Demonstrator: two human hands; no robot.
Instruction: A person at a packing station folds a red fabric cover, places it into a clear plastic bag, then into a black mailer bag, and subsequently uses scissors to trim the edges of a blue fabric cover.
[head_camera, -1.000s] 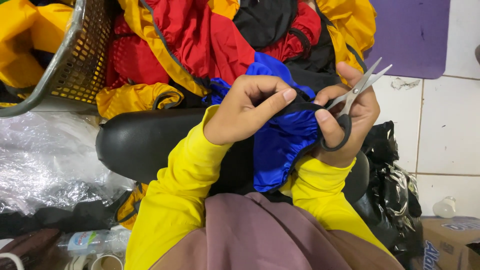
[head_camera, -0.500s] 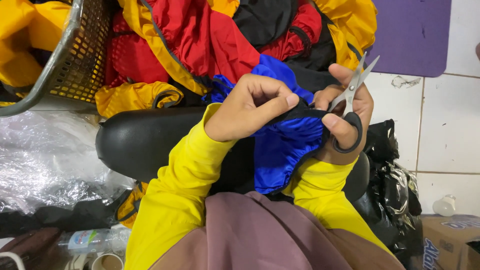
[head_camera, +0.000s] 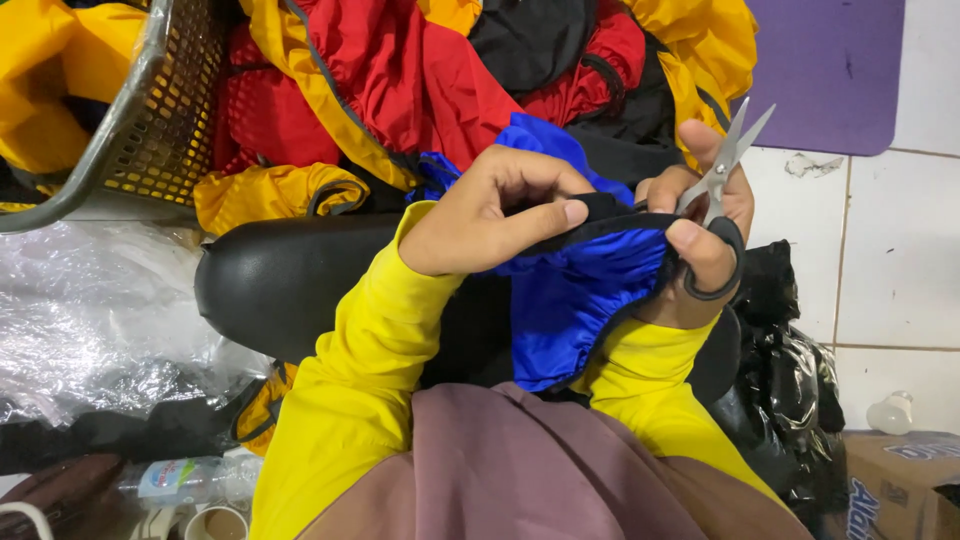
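Pinched between thumb and fingers of the left hand (head_camera: 490, 215) is the black edge band of a blue cloth (head_camera: 580, 300) — the fingers are closed tight on it. The right hand (head_camera: 700, 225) is wrapped shut around the black handles of a small pair of scissors (head_camera: 722, 175), and its fingers also press on the band. The silver blades point up and away, a little apart at the tips, just above the band. The blue cloth hangs bunched between the two hands and falls down toward the person's lap, in the middle of the view. Both arms wear bright yellow sleeves (head_camera: 360, 370).

Under the hands sits a black padded seat (head_camera: 290, 275). Past it lies a big heap of red, yellow and black jackets (head_camera: 400, 80). A yellow mesh basket (head_camera: 150, 110) with a grey rim stands at the far left, touching the heap. Clear crinkly plastic (head_camera: 90, 320) lies below the basket — near it are a plastic bottle (head_camera: 185, 478) and a cup (head_camera: 215, 522). A purple mat (head_camera: 825, 65) rests on the white floor tiles at the far right, and a cardboard box (head_camera: 895, 485) sits in the lower right corner.
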